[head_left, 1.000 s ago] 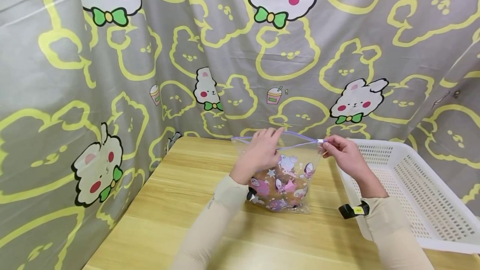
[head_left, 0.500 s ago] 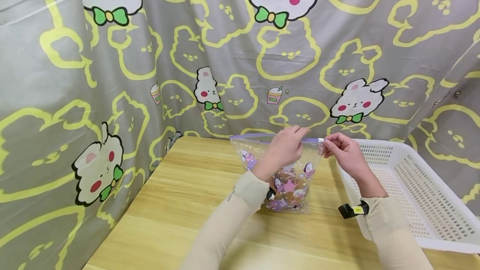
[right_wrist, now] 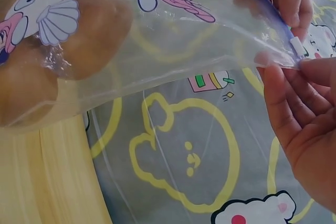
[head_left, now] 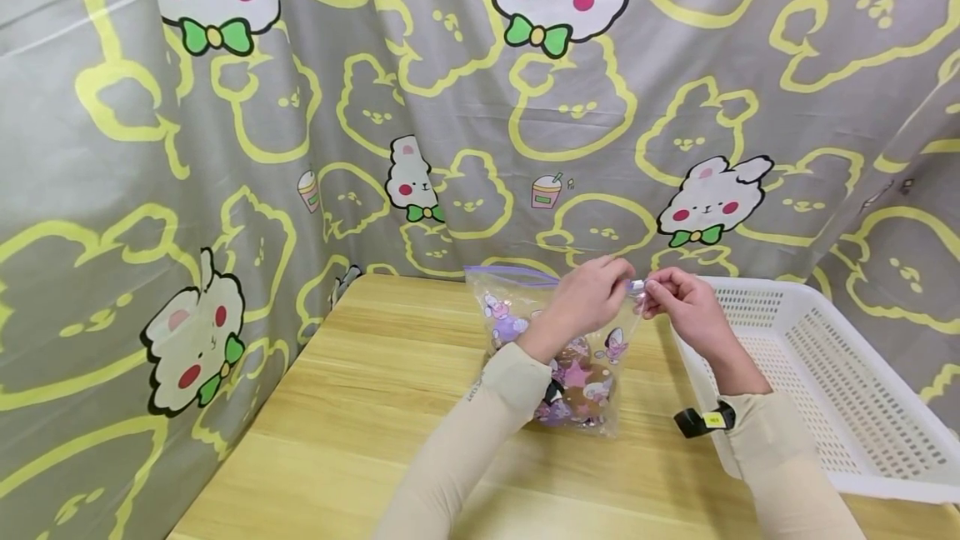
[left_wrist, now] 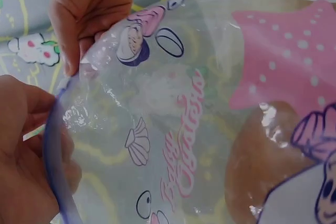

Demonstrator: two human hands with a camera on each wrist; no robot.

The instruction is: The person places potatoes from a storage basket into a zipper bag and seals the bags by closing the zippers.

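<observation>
A clear slider zipper bag [head_left: 510,315] with purple rim and pink cartoon prints stands upright on the table. Brown rounded things [right_wrist: 94,35] show through its film; their kind is unclear. My left hand [head_left: 588,302] pinches the purple top edge close to the right corner, with fingers behind the film in the left wrist view. My right hand [head_left: 690,307] holds the bag's top right corner between thumb and finger. Between both hands sits the white slider [right_wrist: 297,46], at that corner. My left forearm covers part of the bag in the head view.
A white perforated plastic basket [head_left: 806,307] stands on the right, beside my right forearm. The wooden table [head_left: 360,407] ends at a grey curtain [head_left: 465,107] with yellow outlines and white cartoon animals, which hangs behind and at the left.
My left hand has slid right along the bag's top edge, from near its middle to beside the slider. The rim, parted earlier, now lies together there. My right hand keeps its place at the corner.
</observation>
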